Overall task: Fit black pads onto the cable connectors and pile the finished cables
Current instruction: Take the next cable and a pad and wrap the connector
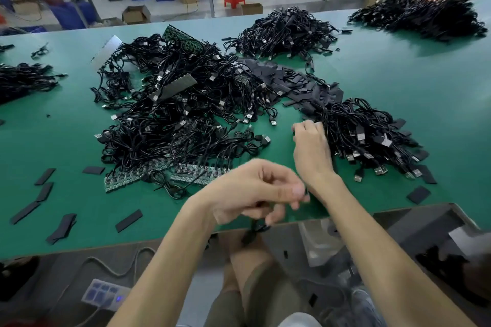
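**Cable in the left hand, right hand at the pile**

Head view: left hand (255, 191) over the near edge of the green table (398, 74), fingers curled round a black cable (256, 229) dangling below that edge. Right hand (310, 146) farther out, fingers bent against the padded cable pile (372, 135); impossible to tell whether gripping anything. Black pads (292, 79) heaped just behind, tangled cable heap (180, 103) to the left. Open cardboard box (132, 18) on the floor beyond, contents unseen.
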{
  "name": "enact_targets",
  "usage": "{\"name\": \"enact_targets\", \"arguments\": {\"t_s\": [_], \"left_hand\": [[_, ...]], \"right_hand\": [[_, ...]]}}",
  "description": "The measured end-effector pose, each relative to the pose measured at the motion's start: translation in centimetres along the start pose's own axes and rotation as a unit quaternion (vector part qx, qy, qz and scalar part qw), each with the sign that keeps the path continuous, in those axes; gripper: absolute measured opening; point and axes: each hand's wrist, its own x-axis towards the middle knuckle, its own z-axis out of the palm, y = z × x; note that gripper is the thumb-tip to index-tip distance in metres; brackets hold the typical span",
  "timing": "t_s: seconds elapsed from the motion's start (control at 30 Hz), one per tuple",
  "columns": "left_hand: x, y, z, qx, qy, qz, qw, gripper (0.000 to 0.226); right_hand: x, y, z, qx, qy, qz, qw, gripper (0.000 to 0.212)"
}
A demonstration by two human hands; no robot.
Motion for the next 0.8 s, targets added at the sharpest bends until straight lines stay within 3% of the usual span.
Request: {"name": "enact_targets", "arguments": {"t_s": [0.13, 0.27, 0.43, 0.53, 0.67, 0.8], "left_hand": [[2.7, -0.1, -1.6, -0.058, 0.286, 0.029, 0.956, 0.016], [3.6, -0.6, -3.9, -0.132, 0.366, 0.066, 0.919, 0.016], [4.9, -1.5, -5.9, 0.064, 0.512, 0.092, 0.852, 0.017], [5.5, -2.4, -6.6, 0.166, 0.524, 0.1, 0.829, 0.015], [5.9, -3.5, -6.0, 0.343, 0.468, 0.078, 0.811, 0.01], [5.6, -3.7, -6.1, 0.341, 0.451, 0.102, 0.818, 0.017]], "right_hand": [[-0.3, 0.0, -0.2, -0.008, 0.016, -0.013, 1.0, 0.033], [-0.3, -0.4, -0.5, -0.02, 0.037, -0.016, 0.999, 0.031], [-0.7, -0.7, -0.8, 0.074, 0.045, -0.026, 0.996, 0.035], [-0.7, -0.7, -0.7, 0.147, 0.052, -0.035, 0.987, 0.027], [-0.5, -0.7, -0.7, 0.243, 0.053, -0.052, 0.967, 0.016], [-0.5, -0.4, -0.6, 0.241, -0.004, -0.075, 0.968, 0.02]]}}
